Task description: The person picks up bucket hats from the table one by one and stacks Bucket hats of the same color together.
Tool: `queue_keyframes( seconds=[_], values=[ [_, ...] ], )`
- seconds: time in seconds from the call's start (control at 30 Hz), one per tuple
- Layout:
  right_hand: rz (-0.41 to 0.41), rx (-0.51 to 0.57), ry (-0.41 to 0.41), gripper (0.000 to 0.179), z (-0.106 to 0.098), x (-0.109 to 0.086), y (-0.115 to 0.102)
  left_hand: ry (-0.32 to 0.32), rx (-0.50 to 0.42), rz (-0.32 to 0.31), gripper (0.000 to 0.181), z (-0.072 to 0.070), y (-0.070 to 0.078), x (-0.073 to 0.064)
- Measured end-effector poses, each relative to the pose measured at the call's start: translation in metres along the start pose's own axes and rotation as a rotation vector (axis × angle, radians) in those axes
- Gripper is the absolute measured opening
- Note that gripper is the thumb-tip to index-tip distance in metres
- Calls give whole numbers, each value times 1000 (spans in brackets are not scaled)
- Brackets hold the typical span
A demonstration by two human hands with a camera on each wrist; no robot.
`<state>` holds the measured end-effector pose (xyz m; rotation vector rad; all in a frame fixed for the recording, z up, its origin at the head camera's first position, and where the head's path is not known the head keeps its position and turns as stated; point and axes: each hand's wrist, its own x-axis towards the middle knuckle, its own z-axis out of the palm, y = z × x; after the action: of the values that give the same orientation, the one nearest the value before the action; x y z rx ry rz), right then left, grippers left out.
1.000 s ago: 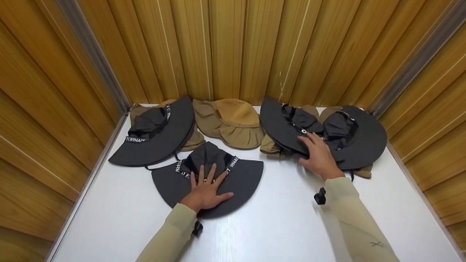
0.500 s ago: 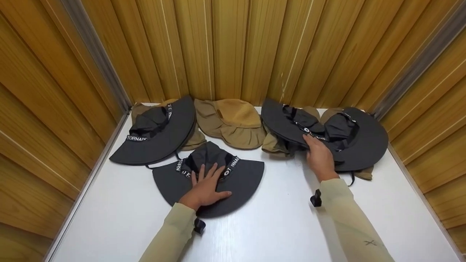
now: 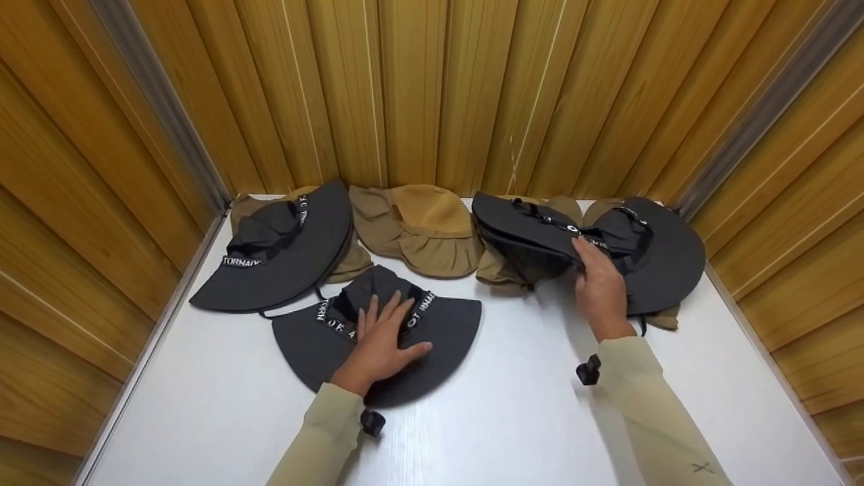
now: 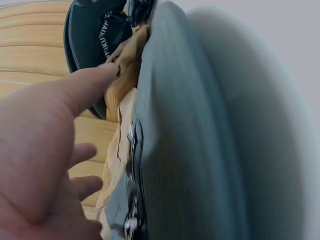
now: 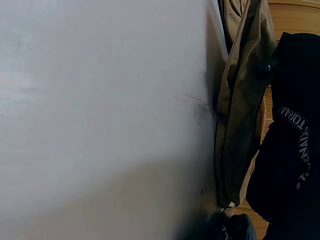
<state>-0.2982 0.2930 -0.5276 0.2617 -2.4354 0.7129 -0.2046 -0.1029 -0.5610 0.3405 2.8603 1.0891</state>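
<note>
My left hand [image 3: 378, 341] lies with straight, spread fingers on the front dark hat [image 3: 449, 337], which has a wide brim and a white-lettered band. The wrist view shows its thumb and fingers [image 4: 95, 82] beside that hat's grey brim [image 4: 185, 150]. On the right, my right hand [image 3: 601, 293] grips the near brim edge of another dark hat [image 3: 516, 223]. That brim is tilted up over a tan hat [image 3: 499, 273]. In the right wrist view the lettered dark hat [image 5: 300, 200] stands above the tan cloth [image 5: 237, 125]; the hand itself is out of that picture.
Another dark hat [image 3: 675, 270] sits at the right, overlapped by the gripped one, with tan cloth below. A dark hat [image 3: 310, 263] lies over tan ones at the left. Between them rests a tan hat [image 3: 439, 216]. Wood-panelled walls [image 3: 405, 88] enclose the white table [image 3: 513, 418].
My right hand has gone from reaching over the right dark hat to gripping its brim, which now tips upward and shows more tan cloth beneath. My left hand stays on the front hat, its fingers slightly closer together.
</note>
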Motion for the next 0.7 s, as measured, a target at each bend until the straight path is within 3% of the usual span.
queue_keyframes(
  seconds=[0.1,0.27,0.37,0.6,0.7],
  values=[
    [-26,19,47,57,-6,-2,-4,16,-123,23,88,2,8,7],
    [-87,43,99,62,-16,-10,-13,36,-404,-12,84,4,23,21],
    [-146,69,121,64,-22,-16,-20,37,-662,-34,78,4,32,34],
    [-288,182,138,62,-30,-31,-36,-3,-1451,-72,67,0,57,64],
    [-363,235,121,63,-31,-37,-40,-15,-1638,-91,59,-2,64,73]
  ],
)
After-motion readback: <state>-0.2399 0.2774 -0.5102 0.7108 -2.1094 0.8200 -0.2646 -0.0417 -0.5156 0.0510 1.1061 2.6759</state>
